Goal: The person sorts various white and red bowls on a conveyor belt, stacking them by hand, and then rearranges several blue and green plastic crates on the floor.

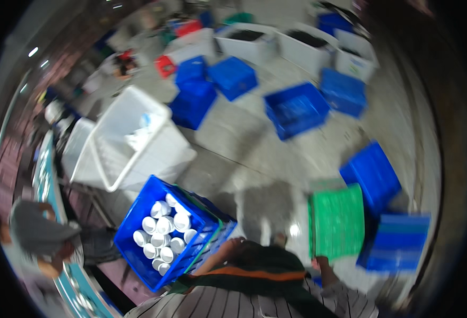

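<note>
My left hand point(232, 247) is beside the right side of a blue plastic crate point(135, 218) on top of a stack; whether it touches the stack or holds anything is unclear. Inside that crate lie several white round cups or containers point(164, 225). Near the lower left edge of a green plastic crate point(336, 224) is my right hand point(320, 262), blurred, so its grip cannot be made out. A dark apron with an orange band covers my front.
A conveyor point(74, 284) with shiny items runs along the left, where a person in a grey cap point(44, 226) stands. White tubs point(169, 147) are left of centre. Blue crates point(297, 111) lie about the floor; white bins point(253, 43) with dark contents stand farther off.
</note>
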Tool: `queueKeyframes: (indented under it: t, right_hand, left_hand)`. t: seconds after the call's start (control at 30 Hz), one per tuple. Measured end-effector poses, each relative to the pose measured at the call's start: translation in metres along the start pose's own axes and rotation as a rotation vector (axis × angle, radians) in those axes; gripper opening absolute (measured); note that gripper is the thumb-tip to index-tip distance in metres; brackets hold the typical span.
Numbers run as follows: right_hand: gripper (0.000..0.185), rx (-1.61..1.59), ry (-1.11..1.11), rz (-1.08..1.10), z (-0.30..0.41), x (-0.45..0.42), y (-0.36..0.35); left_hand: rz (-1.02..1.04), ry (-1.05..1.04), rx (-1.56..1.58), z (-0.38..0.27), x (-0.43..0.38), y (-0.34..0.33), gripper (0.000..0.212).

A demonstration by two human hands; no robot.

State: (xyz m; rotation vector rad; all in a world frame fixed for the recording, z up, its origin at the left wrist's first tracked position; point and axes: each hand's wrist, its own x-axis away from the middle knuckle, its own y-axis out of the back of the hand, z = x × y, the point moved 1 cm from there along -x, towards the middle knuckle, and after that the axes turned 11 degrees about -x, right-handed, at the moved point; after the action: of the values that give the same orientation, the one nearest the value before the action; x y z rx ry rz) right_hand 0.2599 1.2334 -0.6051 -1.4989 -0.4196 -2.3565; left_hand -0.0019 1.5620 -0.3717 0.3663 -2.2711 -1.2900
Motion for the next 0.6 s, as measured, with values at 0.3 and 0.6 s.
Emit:
queueKeyframes:
  t: [0.3, 0.6]
  right_hand:
    - [0.013, 0.354, 0.231, 0.174, 0.157, -0.094, -0.154]
    - [0.013, 0.413, 0.389, 0.293, 0.259, -0.16, -0.293]
  left_hand:
    - [0.142, 0.362, 0.165, 0.097, -0.078, 0.018, 0.037]
    - [0.143, 0.306, 0.04, 0.175, -0.252, 0.093, 0.034]
